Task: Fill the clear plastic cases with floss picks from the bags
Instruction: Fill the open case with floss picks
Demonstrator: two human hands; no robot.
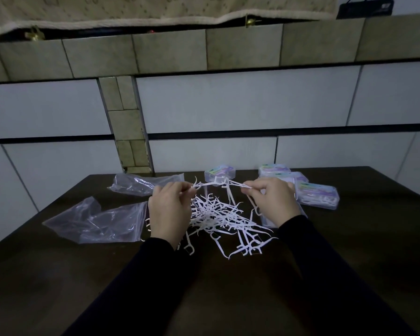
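Because the floss picks (218,214) lie dumped in a tangled heap on the dark surface (228,299), pointing every way, I lift a few out to sort them before they can go into a case. My left hand (169,209) has its grip pinched on the end of one pick, and my right hand (272,202) has its grip pinched on a small bunch, both raised just above the heap. The pick in my left runs roughly sideways, its long axis stretched toward my right hand. Those in my right hang down and toward me, heads low. I judge I hold them by the ends so that I can line them up parallel, since a case will likely take them only laid one way.

Two clear bags (99,221) lie flattened to my left, looking nearly emptied. An open case (220,174) stands just beyond the heap, within easy reach. Filled cases (318,196) are stacked to my right, out of the way.
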